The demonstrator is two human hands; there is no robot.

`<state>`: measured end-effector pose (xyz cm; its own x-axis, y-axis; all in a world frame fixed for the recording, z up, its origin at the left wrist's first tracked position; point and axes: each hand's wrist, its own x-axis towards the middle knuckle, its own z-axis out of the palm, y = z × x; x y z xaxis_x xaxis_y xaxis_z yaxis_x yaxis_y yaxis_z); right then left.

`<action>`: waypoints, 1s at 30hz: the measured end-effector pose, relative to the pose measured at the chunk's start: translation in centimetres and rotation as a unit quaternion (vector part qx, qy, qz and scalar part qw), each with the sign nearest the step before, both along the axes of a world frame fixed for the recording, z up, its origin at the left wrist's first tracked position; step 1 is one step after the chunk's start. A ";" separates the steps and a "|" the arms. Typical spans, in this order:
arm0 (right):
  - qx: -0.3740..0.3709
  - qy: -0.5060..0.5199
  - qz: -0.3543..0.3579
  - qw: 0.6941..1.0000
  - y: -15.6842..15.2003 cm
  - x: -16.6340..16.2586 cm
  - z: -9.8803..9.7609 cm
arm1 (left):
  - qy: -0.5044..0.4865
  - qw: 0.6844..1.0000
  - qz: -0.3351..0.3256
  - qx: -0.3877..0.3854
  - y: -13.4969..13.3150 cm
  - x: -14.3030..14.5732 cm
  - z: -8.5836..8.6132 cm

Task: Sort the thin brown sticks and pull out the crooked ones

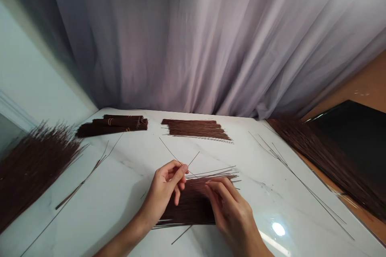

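My left hand [169,184] pinches two thin dark brown sticks between thumb and forefinger; they cross at its fingertips. One long stick [169,149] slants up to the left, the shorter one [194,158] up to the right. My right hand [227,200] is closed, thumb against forefinger, just right of the left hand. Whatever it may hold is hidden behind its fingers. Beneath both hands lies a loose pile of similar sticks [193,207], partly covered by them. A single stick [181,235] pokes out at the pile's near side.
Behind the hands, a flat stack of sticks [196,129] and several banded bundles [117,124] lie on the white marbled table [135,200]. Large heaps of sticks [39,168] [328,160] flank both sides. Loose sticks [83,182] [297,178] lie between. A grey curtain [193,40] hangs behind.
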<state>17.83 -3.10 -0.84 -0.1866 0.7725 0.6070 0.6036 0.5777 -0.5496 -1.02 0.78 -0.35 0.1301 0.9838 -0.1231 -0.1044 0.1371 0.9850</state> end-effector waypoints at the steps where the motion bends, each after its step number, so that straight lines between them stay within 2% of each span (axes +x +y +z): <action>1: 0.003 0.001 -0.003 1.000 0.1 0.0 0.1 | -0.005 1.000 0.000 0.008 0.0 0.0 0.2; 7: -0.004 0.001 -0.003 1.000 0.3 0.1 0.3 | 0.007 1.000 0.010 -0.004 -0.1 0.0 0.8; 13: -0.010 -0.020 -0.005 1.000 0.1 -0.1 -0.1 | 0.067 0.995 0.068 0.012 -0.1 -0.1 0.7; 21: -0.040 -0.027 0.023 0.999 0.4 -0.1 -0.3 | -0.009 0.999 0.030 0.031 0.2 -0.1 0.6; 27: -0.124 0.035 0.072 0.989 1.3 1.0 -0.3 | 0.006 0.999 0.031 0.007 -0.7 -0.4 1.5; 30: -0.222 0.023 0.127 0.967 3.8 2.5 2.2 | 0.060 0.997 -0.049 0.017 -1.9 -0.3 2.5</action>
<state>20.36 0.75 1.34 -0.3857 0.8911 0.2389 0.4425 0.4059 -0.7997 -1.34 -1.11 2.18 0.2114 0.9711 -0.1105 0.0259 0.1074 0.9939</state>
